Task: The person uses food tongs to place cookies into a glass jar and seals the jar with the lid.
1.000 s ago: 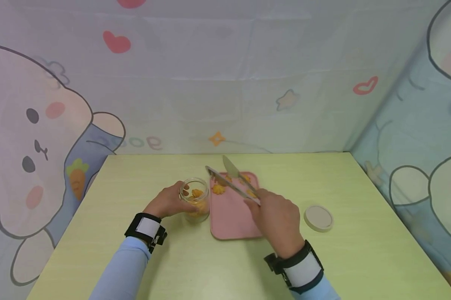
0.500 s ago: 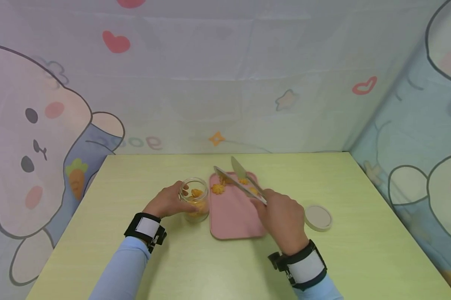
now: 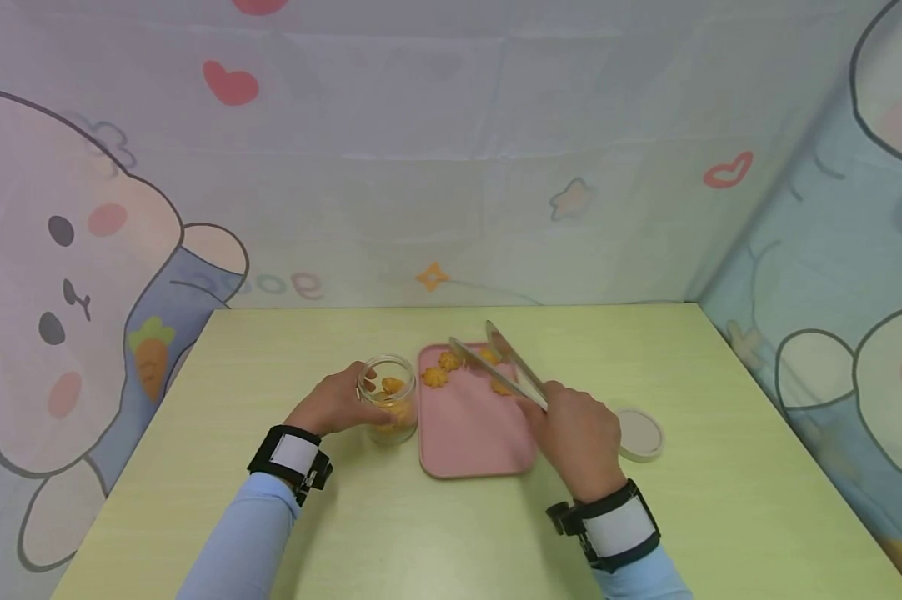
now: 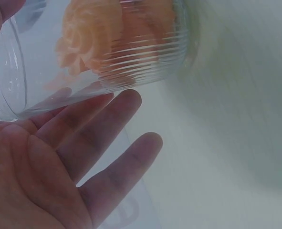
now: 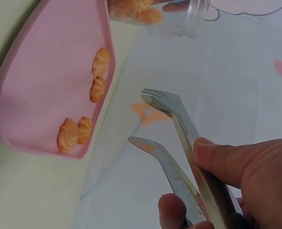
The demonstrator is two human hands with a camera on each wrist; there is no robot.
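My left hand (image 3: 336,402) grips a clear glass jar (image 3: 401,417) standing upright and uncovered, thumb on the near side. Swirled orange-yellow cookies (image 4: 90,38) show through its ribbed glass; two fingers stretch out below it in the left wrist view. In my right hand (image 3: 580,437) is a pair of metal tongs (image 3: 496,372), their two arms spread apart with nothing between the tips. They hang over the far right part of a pink tray (image 3: 473,442). Several small ridged cookies (image 5: 68,135) lie along the tray's far end.
A round whitish lid (image 3: 642,436) lies on the pale yellow table (image 3: 729,500), just right of my right hand. The tray sits directly beside the jar. A printed cloth backdrop (image 3: 451,167) rises behind the table's far edge.
My right hand and the tongs have shifted right across the tray, uncovering more of the cookies at its far left. The left hand and the jar have stayed in place.
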